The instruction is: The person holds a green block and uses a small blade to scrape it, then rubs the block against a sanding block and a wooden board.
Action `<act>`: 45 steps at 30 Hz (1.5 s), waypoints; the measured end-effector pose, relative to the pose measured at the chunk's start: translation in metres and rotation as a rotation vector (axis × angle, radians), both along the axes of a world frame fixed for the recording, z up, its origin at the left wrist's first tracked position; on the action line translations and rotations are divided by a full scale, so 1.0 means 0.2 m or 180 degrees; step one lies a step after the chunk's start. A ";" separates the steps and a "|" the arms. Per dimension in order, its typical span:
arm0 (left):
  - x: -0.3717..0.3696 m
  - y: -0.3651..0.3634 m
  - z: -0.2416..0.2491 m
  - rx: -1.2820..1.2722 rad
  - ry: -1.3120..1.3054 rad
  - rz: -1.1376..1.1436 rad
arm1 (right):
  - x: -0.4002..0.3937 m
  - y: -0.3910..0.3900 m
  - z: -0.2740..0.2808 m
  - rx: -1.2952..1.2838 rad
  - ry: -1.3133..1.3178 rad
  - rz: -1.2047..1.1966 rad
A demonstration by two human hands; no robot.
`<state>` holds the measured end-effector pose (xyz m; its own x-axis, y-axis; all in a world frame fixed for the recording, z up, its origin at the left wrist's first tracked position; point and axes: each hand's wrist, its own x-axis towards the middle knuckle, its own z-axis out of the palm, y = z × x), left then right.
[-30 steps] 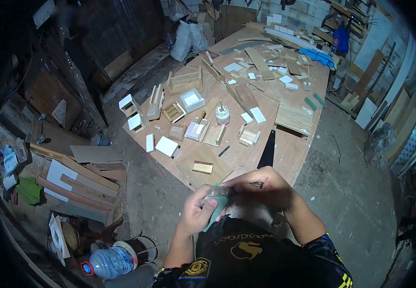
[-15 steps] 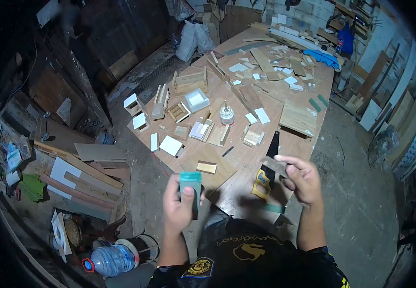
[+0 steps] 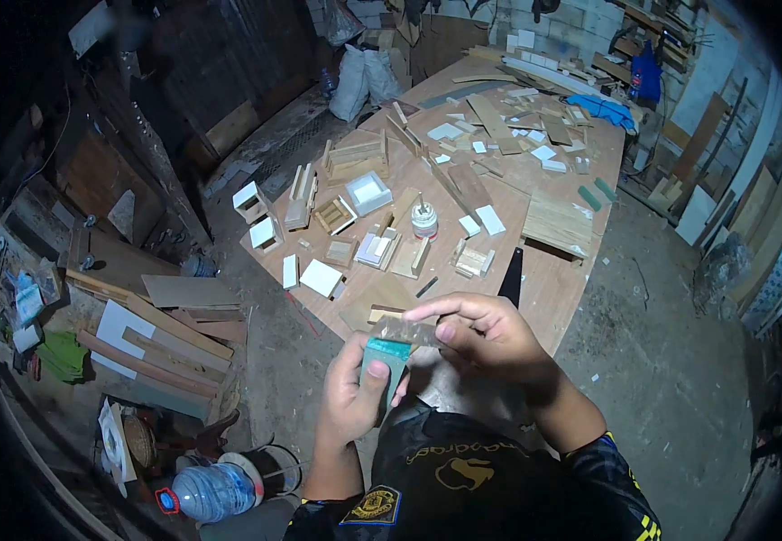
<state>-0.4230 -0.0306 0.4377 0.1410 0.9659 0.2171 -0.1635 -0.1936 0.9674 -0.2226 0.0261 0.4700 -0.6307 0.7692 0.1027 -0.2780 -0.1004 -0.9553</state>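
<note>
Upright in front of my body, a green block (image 3: 388,357) with a brighter green top edge is gripped by my left hand (image 3: 349,401), thumb across its face. My right hand (image 3: 495,338) pinches a small flat grey-brown strip (image 3: 402,330) between thumb and fingers. That strip lies across the block's top edge and seems to touch it. Just beyond my right hand is the black blade of a handsaw (image 3: 513,275); the hand and forearm hide its yellow handle.
On the wooden table (image 3: 549,288) stand a jar (image 3: 423,219) with a stick in it, small wooden boxes (image 3: 335,215), a white block (image 3: 322,278) and a wooden board (image 3: 558,225). Scraps cover the far end. A large water bottle (image 3: 211,491) lies at lower left.
My right hand has moved left with the grey-brown strip, onto the green block's top. My left hand has shifted slightly right and down, tilting the block.
</note>
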 end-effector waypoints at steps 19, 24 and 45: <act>-0.05 0.02 -0.02 -0.0404 0.0112 -0.0476 | 0.01 0.05 -0.04 0.0846 -0.0683 0.0004; -0.04 0.03 -0.01 -0.0586 0.0158 -0.0375 | 0.03 0.03 -0.02 0.1230 -0.1094 -0.0503; -0.11 0.08 -0.06 -0.0637 -0.0088 -0.1185 | 0.03 0.09 -0.04 0.0662 -0.0764 0.0002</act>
<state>-0.4441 -0.0144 0.4257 0.4851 0.8736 0.0390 -0.2131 0.0748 0.9742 -0.2175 0.0451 0.4623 -0.6565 0.7468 0.1059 -0.0421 0.1039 -0.9937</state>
